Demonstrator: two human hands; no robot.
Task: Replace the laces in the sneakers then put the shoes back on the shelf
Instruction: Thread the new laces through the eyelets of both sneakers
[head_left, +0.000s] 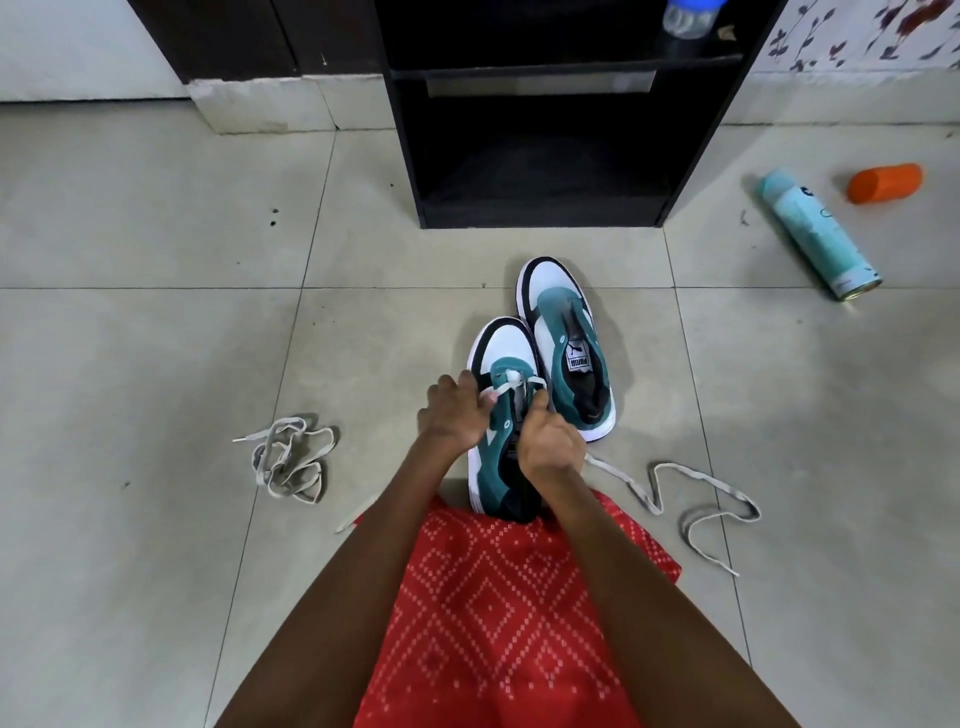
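Fingers (464, 383) of left hand (449, 418) and right hand (550, 441) pinch the lace (511, 383) across the near sneaker (506, 340); heel braced against lap (498, 597), likely steadying for threading.

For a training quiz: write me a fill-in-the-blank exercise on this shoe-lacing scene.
1. The left hand and right hand work a lace into the ____ sneaker of the pair.
2. The other sneaker has ____ lace.
3. The spray can lies on its ____.
4. The cap beside it is ____.
Missing: nearer; no; side; orange.
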